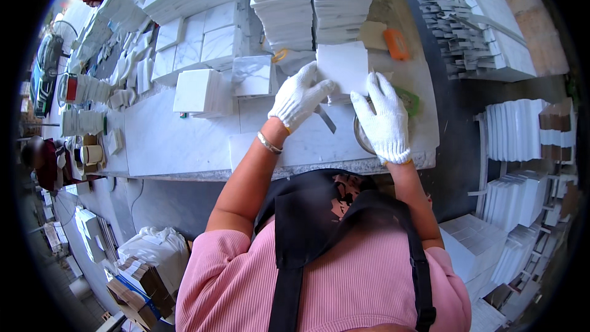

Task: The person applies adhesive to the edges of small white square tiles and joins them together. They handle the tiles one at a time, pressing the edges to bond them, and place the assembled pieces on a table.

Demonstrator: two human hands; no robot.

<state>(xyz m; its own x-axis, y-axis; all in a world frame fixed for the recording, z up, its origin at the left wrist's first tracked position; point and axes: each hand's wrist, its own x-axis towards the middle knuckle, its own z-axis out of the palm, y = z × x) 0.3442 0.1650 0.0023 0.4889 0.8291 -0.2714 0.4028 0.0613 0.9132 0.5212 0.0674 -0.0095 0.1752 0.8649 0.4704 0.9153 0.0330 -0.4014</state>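
Observation:
A square white stone tile [342,69] sits in front of me at the bench's middle, between my two gloved hands. My left hand [301,99], in a white knit glove, is closed on the tile's left edge. My right hand [385,117], gloved alike, has its thumb and fingers around the lower right corner of the tile. Just right of the left hand lies a flat dark metal blade [326,119]. Partly covered by my right hand is a round metal rim [361,137], and a green object [407,101] shows beyond that hand.
Tall stacks of white tiles [281,15] stand along the bench's far side. A short tile stack [198,92] is at the left. An orange object [396,44] lies at the right. Crated tiles [513,129] stand right of the bench [178,144]. Another person [52,163] is at far left.

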